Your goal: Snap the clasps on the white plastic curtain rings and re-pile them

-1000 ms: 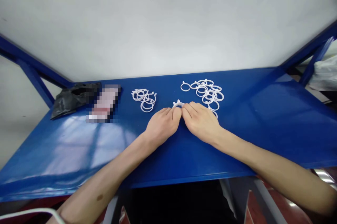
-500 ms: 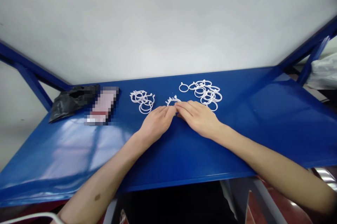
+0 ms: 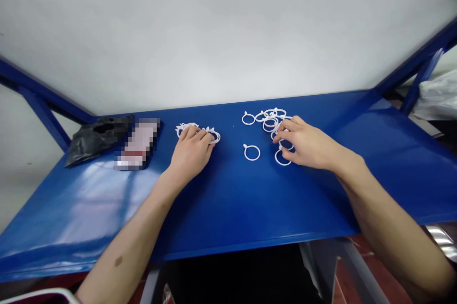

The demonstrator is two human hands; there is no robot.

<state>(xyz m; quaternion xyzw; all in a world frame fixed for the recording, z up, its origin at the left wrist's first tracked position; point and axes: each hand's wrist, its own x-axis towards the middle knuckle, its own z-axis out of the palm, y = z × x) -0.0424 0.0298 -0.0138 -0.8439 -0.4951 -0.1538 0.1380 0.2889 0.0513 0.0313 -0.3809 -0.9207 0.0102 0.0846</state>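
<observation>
My left hand bends its fingers over the left cluster of white plastic rings. A small bunch of rings sticks out by its index finger and thumb, and the fingers partly hide the others. On the right, my right hand reaches over a loose pile of similar rings, thumb and fingers apart. Its thumb touches or nearly touches a ring at the pile's near edge. One single ring, with a small knob on its rim, lies between the hands.
A blue-covered table carries everything, with a pale wall behind it. To the left lie a black plastic bag and a pixelated phone-shaped object. Blue frame bars rise at both sides.
My hands, together at the middle on a bunch of rings, have separated. The left moved left to the cluster with the bunch; the right moved to the right pile. A single ring now lies between.
</observation>
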